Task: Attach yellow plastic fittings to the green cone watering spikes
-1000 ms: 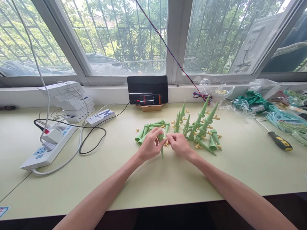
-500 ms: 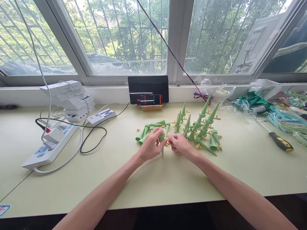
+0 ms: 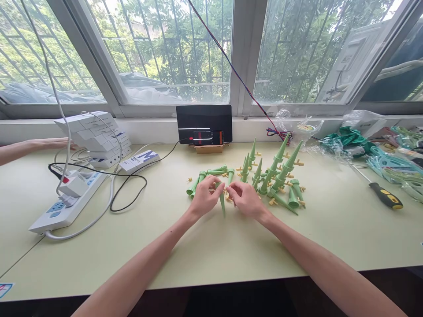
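My left hand (image 3: 205, 196) is closed round a green plastic cone spike (image 3: 222, 204) whose tip points down toward me. My right hand (image 3: 245, 198) pinches a small yellow part (image 3: 226, 193) against the spike's upper end. Both hands hover just above the pale green table (image 3: 211, 246). Right behind them lies a pile of several green cone spikes (image 3: 274, 176), some upright, some on their sides, with small yellow pieces scattered among them. More green spikes (image 3: 198, 181) lie just behind my left hand.
A white power strip (image 3: 66, 198) with plugs and black and white cables lies at left, beside stacked white boxes (image 3: 94, 134). Another person's hand (image 3: 49, 143) rests at far left. A phone on a wooden stand (image 3: 207, 138) stands by the window. A screwdriver (image 3: 383, 193) and bagged green items (image 3: 357, 141) are at right.
Another person's hand and forearm have come into view at the far left by the white boxes. My hands have shifted slightly on the spike, staying in the same spot.
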